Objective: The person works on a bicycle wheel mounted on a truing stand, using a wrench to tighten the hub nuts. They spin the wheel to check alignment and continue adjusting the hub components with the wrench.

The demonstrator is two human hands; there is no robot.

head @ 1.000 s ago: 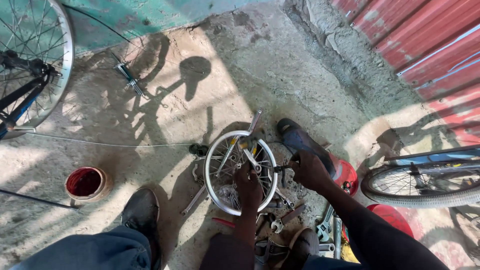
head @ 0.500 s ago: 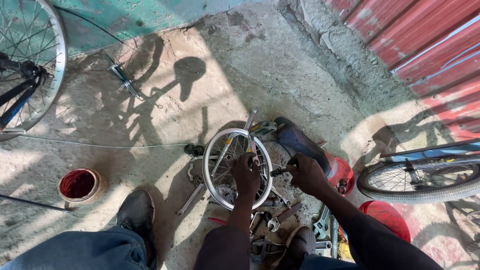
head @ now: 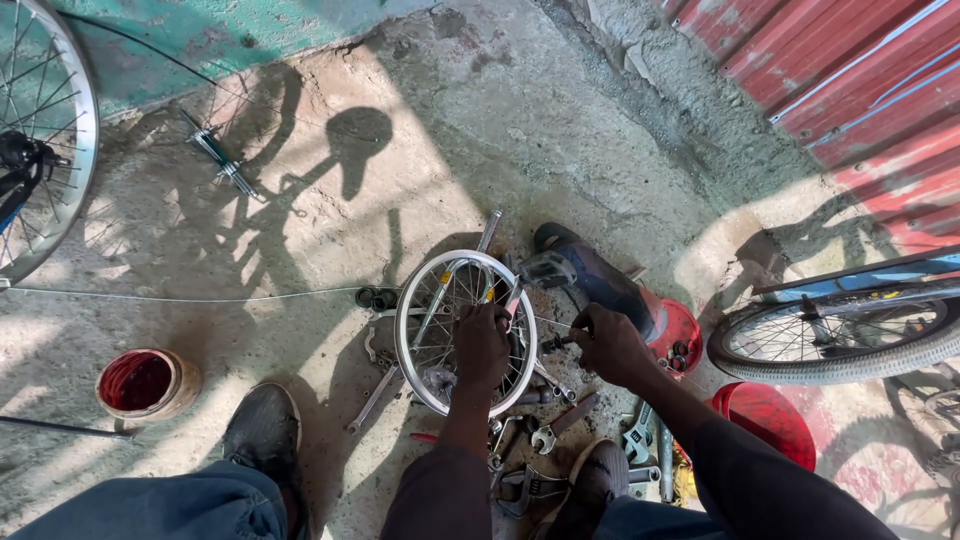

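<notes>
Small silver spoked bicycle wheel (head: pixel 465 330) standing roughly upright on the concrete floor (head: pixel 330 200), amid scattered metal wrenches (head: pixel 545 430). Left hand (head: pixel 482 345) over the wheel's hub, fingers curled shut around the middle of the wheel. Right hand (head: pixel 610 345) just right of the wheel, fingers closed on a small dark tool (head: pixel 556 343) pointed at the axle — exact kind too small to tell. Left of the wheel, well apart, a round red paint tin (head: pixel 148 383); nearer, a black shoe (head: pixel 262 428). Right of the wheel, red plastic bowl (head: pixel 765 415) and a larger tyred bicycle wheel (head: pixel 835 335) — beyond them a red corrugated metal wall (head: pixel 850 80).
</notes>
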